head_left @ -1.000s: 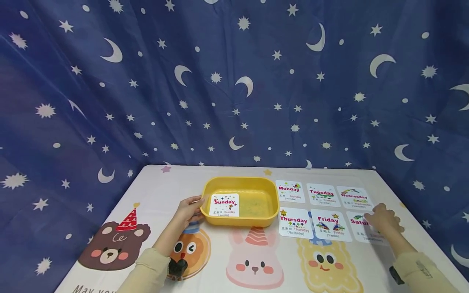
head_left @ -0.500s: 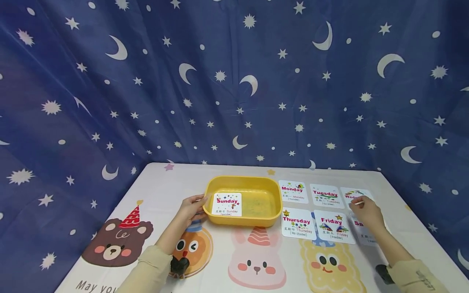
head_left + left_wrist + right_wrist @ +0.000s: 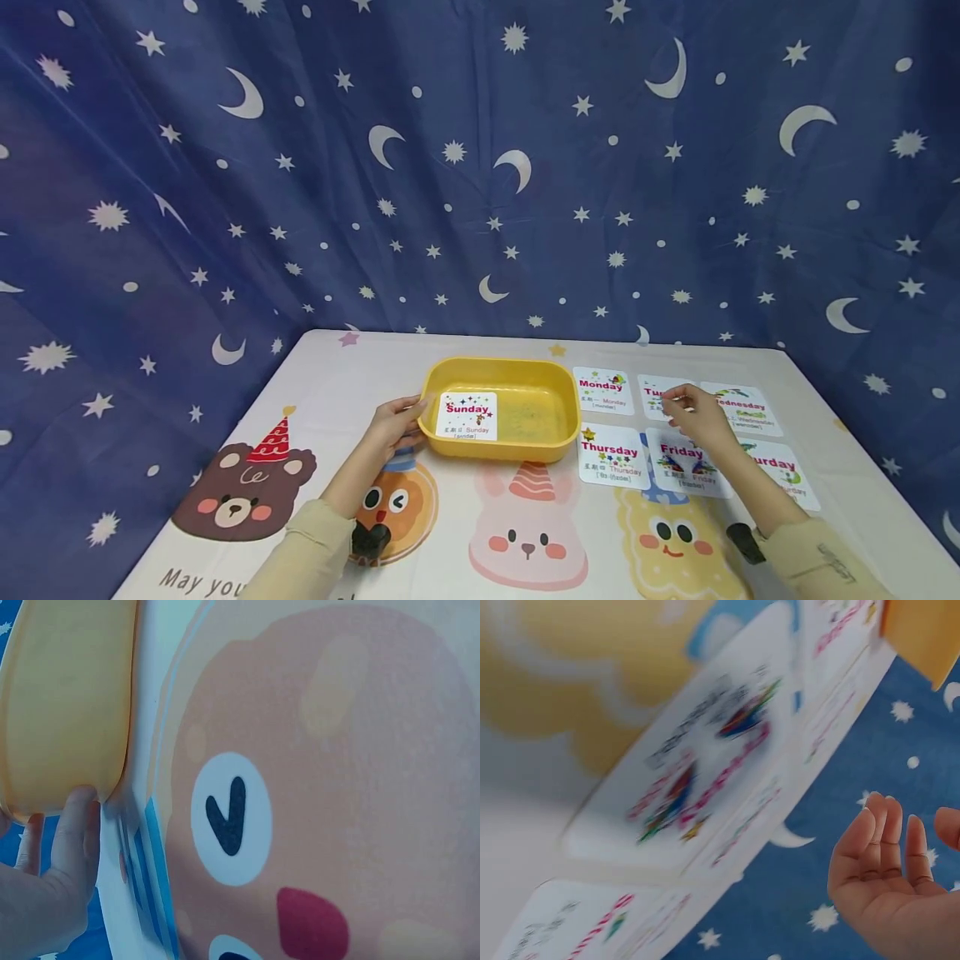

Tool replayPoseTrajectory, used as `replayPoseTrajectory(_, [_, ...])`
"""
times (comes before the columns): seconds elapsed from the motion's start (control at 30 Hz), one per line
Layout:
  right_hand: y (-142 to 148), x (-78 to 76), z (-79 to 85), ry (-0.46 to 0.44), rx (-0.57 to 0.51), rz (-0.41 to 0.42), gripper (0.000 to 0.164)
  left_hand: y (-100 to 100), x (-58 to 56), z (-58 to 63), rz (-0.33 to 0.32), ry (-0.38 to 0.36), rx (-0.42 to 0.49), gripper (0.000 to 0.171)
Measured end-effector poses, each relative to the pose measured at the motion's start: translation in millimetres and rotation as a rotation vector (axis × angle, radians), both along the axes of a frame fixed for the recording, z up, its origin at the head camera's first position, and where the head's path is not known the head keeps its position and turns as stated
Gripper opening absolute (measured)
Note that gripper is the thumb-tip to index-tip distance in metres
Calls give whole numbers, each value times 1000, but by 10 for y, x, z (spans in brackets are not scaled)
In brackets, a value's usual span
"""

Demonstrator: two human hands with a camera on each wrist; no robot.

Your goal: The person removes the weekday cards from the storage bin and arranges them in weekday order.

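In the head view my left hand (image 3: 395, 425) holds the left end of a yellow plastic tub (image 3: 462, 451). The left wrist view shows my fingers (image 3: 75, 829) against the tub's end wall. Inside the tub lies a white Sunday card (image 3: 467, 417). My right hand (image 3: 705, 421), its fingers loosely bent with nothing in them, is over the Tuesday card (image 3: 654, 385) and partly covers it. Around it lie the Wednesday card (image 3: 746, 412), Friday card (image 3: 678, 471) and Saturday card (image 3: 787, 471). Nearer the tub are the Monday card (image 3: 602, 392) and Thursday card (image 3: 612, 458).
A white tablecloth (image 3: 330, 375) printed with cartoon animals covers the table. Behind it hangs a dark blue curtain (image 3: 420, 292) with moons and stars. The cards lie in two rows along the tub's right side.
My right hand has moved left from the Saturday card, past Wednesday, to the Tuesday card, uncovering the Saturday card. My left hand stays at the tub. The head view has shifted slightly.
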State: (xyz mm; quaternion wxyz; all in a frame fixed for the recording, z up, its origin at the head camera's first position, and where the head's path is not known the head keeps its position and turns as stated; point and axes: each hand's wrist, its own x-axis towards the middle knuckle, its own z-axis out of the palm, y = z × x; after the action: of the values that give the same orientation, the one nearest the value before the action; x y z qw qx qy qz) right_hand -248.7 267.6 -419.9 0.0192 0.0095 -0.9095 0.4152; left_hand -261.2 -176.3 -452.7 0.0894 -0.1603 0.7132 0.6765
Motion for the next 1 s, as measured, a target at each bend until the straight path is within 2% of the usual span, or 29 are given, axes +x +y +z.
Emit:
replayPoseTrajectory(0.13, [-170,-21,52,-6,-59,27,31,0,-2,-10,5,-5,2,45])
replayPoseTrajectory(0.37, [-536,-3,176,-102,-253,38,37,-6,-17,-17,1,-3,2,46])
replayPoseTrajectory(0.5, [-727,9,240,-128,-283,35,35,-10,-17,-7,1,-5,1,46])
replayPoseTrajectory(0.67, [-875,-12,279,-129,-344,84,35,0,-10,8,-1,-16,-16,45])
replayPoseTrajectory(0.83, [-1046,-24,321,-181,-378,114,35,5,6,2,-5,-19,-21,46])
replayPoseTrajectory(0.9, [-1118,-29,343,-203,-372,145,35,5,6,0,-2,-19,-20,46])
replayPoseTrajectory(1.0, [-1222,-51,364,-239,-359,242,38,6,-2,2,0,-11,-14,46])
